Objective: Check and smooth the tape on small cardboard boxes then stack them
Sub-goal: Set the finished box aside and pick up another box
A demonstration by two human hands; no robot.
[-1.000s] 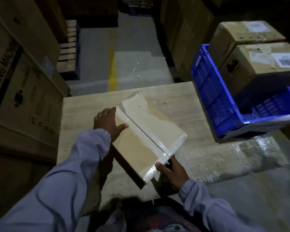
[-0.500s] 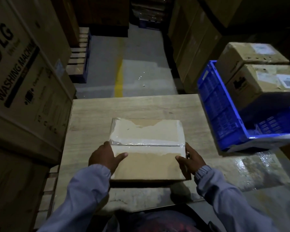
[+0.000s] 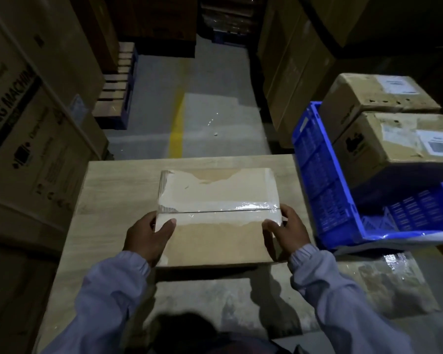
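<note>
Both hands are clamped on the small box [image 3: 215, 244], one at each end of its taped seam. My left hand [image 3: 147, 237] has its thumb laid over the top at the left end of the tape [image 3: 215, 213] with the fingers curled down the side. My right hand [image 3: 287, 233] mirrors it at the right end.

A second ago the box sat skewed on the table [image 3: 113, 180], its seam running away from me, and my hands held opposite corners. It has since been turned square, so the seam now runs left to right. In the last half second my right thumb has come up from the side onto the top face, beside the glossy strip.

The box is at the middle of the table, left of the blue crate [image 3: 317, 180] and well apart from the two cartons [image 3: 394, 141] stacked in it. I cannot tell whether its near edge is resting or slightly raised; a dark band lies under it.

I judge this to be the start of the check, with the seam lined up and a thumb at each end. The tape looks wrinkled near the left corner and torn-edged along the far flap, so that side likely needs the most pressing. Stacking has not begun for this box
</note>
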